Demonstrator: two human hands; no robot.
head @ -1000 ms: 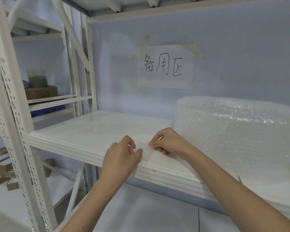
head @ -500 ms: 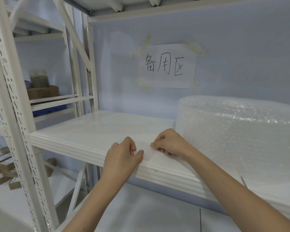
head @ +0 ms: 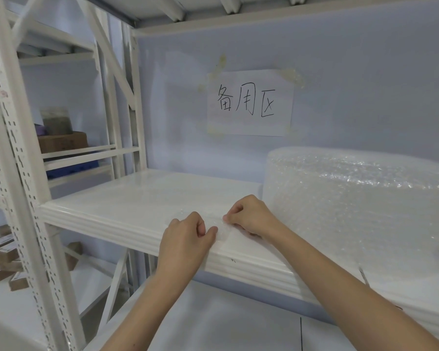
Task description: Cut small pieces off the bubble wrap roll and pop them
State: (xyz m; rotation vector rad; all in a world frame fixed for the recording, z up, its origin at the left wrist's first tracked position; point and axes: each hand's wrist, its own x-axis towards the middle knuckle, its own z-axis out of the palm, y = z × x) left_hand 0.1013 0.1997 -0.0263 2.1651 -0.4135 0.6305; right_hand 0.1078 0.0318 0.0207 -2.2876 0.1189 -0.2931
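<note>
- The small piece of bubble wrap (head: 219, 228) was laid flat on the shelf (head: 127, 206), just behind its front lip, and it was pinned there between the two hands; the flat board was judged to have been used as a backing so that the bubbles could be crushed against it.
- The left hand (head: 188, 236) was set at the near-left end of the piece, its grip closed, with the thumb pressed against the curled forefinger on the film; the palm was draped over the shelf's front edge, which was judged to steady it.
- The right hand (head: 251, 217) was placed just right of that grip, at the far-right end of the piece, its grip likewise closed in a pinch of thumb and fingertip on the film.
- Whether any bubbles under the fingers were already flattened could not be told.
- The front lip lay directly under the left grip, so little room toward the body was left before the piece would slide off.
- Left of and beyond both grips, bare shelf was seen as far as the wall.
- Just right of the right grip the bubble wrap roll (head: 360, 206) lay on the same shelf, blocking movement that way.
- Beyond the grips a paper sign (head: 250, 102) was taped to the wall.
</note>
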